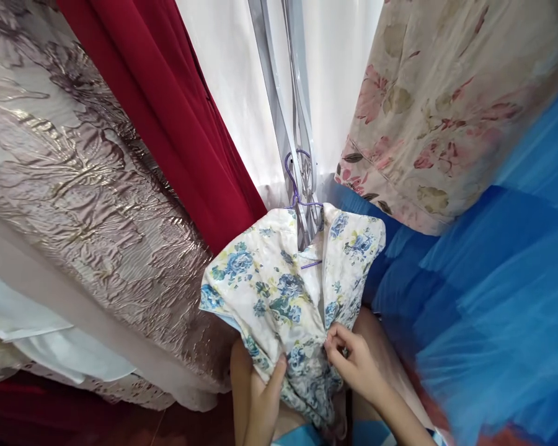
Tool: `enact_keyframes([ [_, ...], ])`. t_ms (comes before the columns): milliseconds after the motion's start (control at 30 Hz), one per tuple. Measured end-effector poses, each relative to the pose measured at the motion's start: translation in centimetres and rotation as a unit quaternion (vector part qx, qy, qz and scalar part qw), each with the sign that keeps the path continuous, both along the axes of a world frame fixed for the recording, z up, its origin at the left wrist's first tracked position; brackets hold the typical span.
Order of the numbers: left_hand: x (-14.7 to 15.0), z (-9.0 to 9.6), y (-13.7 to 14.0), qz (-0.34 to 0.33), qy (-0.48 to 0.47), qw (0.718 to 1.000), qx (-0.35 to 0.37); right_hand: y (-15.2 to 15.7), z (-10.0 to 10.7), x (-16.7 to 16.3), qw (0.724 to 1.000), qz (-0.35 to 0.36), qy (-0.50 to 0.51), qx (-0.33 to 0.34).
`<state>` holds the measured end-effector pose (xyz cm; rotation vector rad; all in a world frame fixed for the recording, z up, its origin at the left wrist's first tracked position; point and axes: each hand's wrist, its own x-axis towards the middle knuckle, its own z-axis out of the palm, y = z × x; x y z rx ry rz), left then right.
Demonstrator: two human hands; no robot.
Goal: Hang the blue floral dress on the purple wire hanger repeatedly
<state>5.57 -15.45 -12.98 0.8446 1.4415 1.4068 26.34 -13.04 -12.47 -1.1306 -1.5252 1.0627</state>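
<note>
L hand [266, 399] partly hid. bhd garment [288, 297]; blue fabric [497, 310] cut off.

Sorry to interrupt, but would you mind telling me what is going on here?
A person is handling a blue-flowered garment on a purple hanger. The right hand pinches its front near the bottom of the open neckline, while the left hand holds the fabric at the side. Red cloth and blue tulle hang nearby.

L grip [266, 396] & R grip [356, 365] hold flrl garment [279, 291] on purple hngr [294, 176].
</note>
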Motion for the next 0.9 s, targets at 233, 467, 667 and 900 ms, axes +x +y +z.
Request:
enact_keyframes([
  [233, -2.0, -1.9, 2.4, 0.131, 0.128, 0.978, 0.097, -0.1, 0.3, 1.7, 0.999, 0.032, -0.037, -0.009],
  [467, 4.7, -1.4, -0.4, 0.005, 0.339, 0.897, 0.282, -1.1, 0.8, 0.9, 0.998, 0.025, -0.059, -0.016],
  [667, 7.0, -1.3, -0.4, -0.061, 0.275, 0.930, 0.237, -1.9, 3.5, 0.9, 0.981, 0.070, -0.162, 0.077],
  [900, 6.7, 0.0, -0.8, -0.093, 0.291, 0.912, 0.273, -0.5, 5.9, 2.7, 0.951, 0.099, -0.230, 0.183],
])
